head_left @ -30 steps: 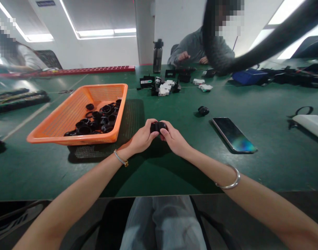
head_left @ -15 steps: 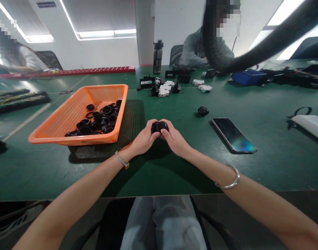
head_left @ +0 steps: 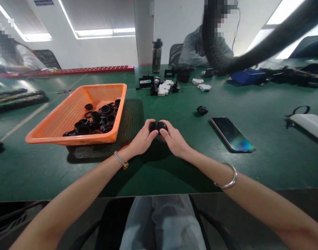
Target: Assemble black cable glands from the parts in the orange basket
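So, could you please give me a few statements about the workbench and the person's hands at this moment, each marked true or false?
1. Both the left hand and the right hand grip one small black round plastic part. True.
2. The orange perforated plastic basket lies to the right of the hands. False: it lies to their left.
3. The basket holds a heap of black plastic rings. True.
4. The dark glossy smartphone lies inside the basket. False: it lies flat on the green table, right of the hands.
5. A lone black round part lies on the table beyond the phone's far end. True.
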### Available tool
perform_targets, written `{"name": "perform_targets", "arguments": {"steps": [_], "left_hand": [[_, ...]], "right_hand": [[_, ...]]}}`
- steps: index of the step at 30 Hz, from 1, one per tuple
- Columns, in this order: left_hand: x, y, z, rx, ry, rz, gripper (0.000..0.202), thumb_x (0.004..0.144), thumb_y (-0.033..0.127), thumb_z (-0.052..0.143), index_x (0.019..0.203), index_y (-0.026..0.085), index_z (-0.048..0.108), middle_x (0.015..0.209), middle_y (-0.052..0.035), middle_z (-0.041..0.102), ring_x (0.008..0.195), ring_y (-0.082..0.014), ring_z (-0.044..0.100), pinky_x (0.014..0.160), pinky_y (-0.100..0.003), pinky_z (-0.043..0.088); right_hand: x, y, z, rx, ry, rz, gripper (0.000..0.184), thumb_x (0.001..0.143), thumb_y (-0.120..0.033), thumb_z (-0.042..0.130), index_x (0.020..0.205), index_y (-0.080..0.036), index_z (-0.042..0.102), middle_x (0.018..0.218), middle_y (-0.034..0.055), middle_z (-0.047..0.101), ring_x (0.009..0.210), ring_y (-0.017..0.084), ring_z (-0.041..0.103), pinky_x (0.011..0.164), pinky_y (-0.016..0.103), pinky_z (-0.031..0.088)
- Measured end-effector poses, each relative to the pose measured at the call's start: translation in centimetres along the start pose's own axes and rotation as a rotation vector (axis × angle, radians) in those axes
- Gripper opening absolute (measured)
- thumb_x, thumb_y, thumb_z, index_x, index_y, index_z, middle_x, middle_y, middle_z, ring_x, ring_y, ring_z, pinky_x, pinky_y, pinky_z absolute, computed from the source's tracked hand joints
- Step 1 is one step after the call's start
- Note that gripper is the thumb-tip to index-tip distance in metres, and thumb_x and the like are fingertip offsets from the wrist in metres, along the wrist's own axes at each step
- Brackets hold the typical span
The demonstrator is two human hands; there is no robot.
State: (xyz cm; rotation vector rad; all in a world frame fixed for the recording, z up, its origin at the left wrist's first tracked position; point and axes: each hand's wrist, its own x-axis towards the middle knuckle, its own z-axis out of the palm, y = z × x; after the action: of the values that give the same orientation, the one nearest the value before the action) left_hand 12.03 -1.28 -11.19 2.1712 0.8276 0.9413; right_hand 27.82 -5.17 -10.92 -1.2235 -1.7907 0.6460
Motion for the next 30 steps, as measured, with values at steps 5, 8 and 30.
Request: {"name": "perform_targets", "arguments": {"steps": [5, 8, 30], "left_hand": [[0.4, -0.2, -0.2, 0.019, -0.002, -0.04, 0.033, 0.089, 0.044, 0.04, 0.109, 0.018, 0.039, 0.091, -0.0036, 0.052, 0.08, -0.0172, 0.052, 0.078, -0.032, 0.044], [0.8, -0.5, -0.1, 0.001, -0.04, -0.095, 0.03, 0.089, 0.04, 0.04, 0.109, 0.018, 0.037, 0.086, -0.0016, 0.051, 0.076, -0.0155, 0.052, 0.074, -0.03, 0.044], [0.3, 1.6, -0.9, 0.66, -0.323, 0.127, 0.017, 0.089, 0.029, 0.046, 0.095, 0.016, 0.056, 0.095, -0.0084, 0.059, 0.09, -0.0225, 0.055, 0.08, -0.036, 0.046]], "right_hand": [[0.1, 0.1, 0.2, 0.057, 0.0, 0.049, 0.034, 0.092, -0.044, 0.035, 0.111, -0.018, 0.045, 0.084, 0.005, 0.059, 0.066, 0.018, 0.056, 0.063, 0.032, 0.045], [0.8, 1.0, -0.2, 0.051, -0.022, 0.054, 0.031, 0.09, -0.041, 0.037, 0.11, -0.018, 0.046, 0.086, 0.0055, 0.061, 0.07, 0.018, 0.058, 0.066, 0.033, 0.047], [3.3, 5.7, -9.6, -0.957, 0.325, 0.678, 0.043, 0.078, -0.033, 0.057, 0.114, -0.011, 0.051, 0.104, 0.0222, 0.058, 0.092, 0.036, 0.062, 0.072, 0.044, 0.047]]}}
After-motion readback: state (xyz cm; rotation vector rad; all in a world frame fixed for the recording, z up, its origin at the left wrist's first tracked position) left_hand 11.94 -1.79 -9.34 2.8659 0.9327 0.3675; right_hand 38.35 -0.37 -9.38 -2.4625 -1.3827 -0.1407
